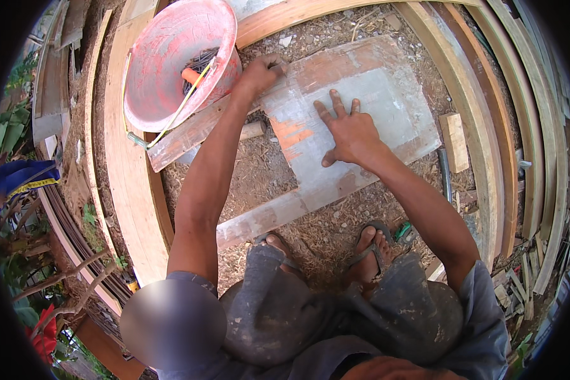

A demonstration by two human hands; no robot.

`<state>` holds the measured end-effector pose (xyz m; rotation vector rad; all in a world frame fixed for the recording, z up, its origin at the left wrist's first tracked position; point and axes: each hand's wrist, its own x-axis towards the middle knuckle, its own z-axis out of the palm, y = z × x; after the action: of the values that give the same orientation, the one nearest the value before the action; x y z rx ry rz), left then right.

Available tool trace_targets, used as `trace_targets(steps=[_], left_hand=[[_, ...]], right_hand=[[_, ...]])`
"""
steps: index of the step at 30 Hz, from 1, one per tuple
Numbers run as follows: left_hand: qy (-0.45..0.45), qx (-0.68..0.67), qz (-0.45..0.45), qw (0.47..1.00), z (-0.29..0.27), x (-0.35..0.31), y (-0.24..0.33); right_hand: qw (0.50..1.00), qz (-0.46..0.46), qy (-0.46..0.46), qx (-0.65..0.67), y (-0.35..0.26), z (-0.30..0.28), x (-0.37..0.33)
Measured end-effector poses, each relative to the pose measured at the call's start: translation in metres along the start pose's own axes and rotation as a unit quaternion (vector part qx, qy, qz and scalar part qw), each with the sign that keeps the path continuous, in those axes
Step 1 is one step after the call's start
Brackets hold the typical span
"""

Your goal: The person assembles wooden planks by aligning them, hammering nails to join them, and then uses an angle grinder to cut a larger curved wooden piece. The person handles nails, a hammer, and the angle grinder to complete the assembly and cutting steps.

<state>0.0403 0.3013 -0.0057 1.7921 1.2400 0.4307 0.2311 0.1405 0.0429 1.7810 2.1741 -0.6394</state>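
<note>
A worn board point(386, 95), grey with brown and orange patches, lies on the ground ahead of my feet. Two narrow strips reach left from it, leaving a notch between them. My right hand point(348, 133) rests on the board's grey face, palm down with fingers spread. At the board's far left corner, over the upper strip point(190, 134), my left hand point(259, 75) has its fingers curled and pressed together; whatever is in them is too small to make out. Just left of that hand tilts a pink tub point(161, 60) holding thin dark metal pieces and an orange-handled tool point(189, 76).
A broad plank point(131, 145) runs along the left, and long timber beams point(472, 107) curve along the right. A short wood block point(454, 142) and a dark rod point(444, 174) lie right of the board. A round wooden piece point(253, 130) sits by the notch.
</note>
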Motion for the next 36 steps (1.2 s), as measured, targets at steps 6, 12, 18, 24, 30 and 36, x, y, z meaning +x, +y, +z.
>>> trace_targets(steps=[6, 12, 18, 24, 30, 36], left_hand=[[0.009, -0.031, -0.057, 0.998, 0.000, 0.007, 0.003], [0.013, -0.032, 0.025, 0.999, 0.005, 0.015, -0.004], [-0.034, -0.047, 0.015, 0.998, 0.015, 0.033, 0.008], [-0.108, 0.026, -0.037, 0.993, 0.018, 0.052, 0.006], [-0.033, -0.044, -0.005, 0.998, 0.020, 0.046, -0.005], [0.139, 0.011, 0.199, 0.970, 0.020, -0.012, 0.013]], right_hand=[[1.000, 0.004, 0.000, -0.001, 0.000, 0.000, 0.001], [1.000, 0.001, 0.008, 0.010, 0.001, 0.002, 0.002], [1.000, 0.007, -0.005, 0.027, 0.000, 0.000, 0.001], [1.000, 0.003, 0.008, 0.009, 0.003, 0.004, 0.002], [1.000, 0.000, 0.010, 0.013, 0.002, 0.003, 0.002], [1.000, 0.007, -0.003, 0.028, 0.002, -0.001, 0.001]])
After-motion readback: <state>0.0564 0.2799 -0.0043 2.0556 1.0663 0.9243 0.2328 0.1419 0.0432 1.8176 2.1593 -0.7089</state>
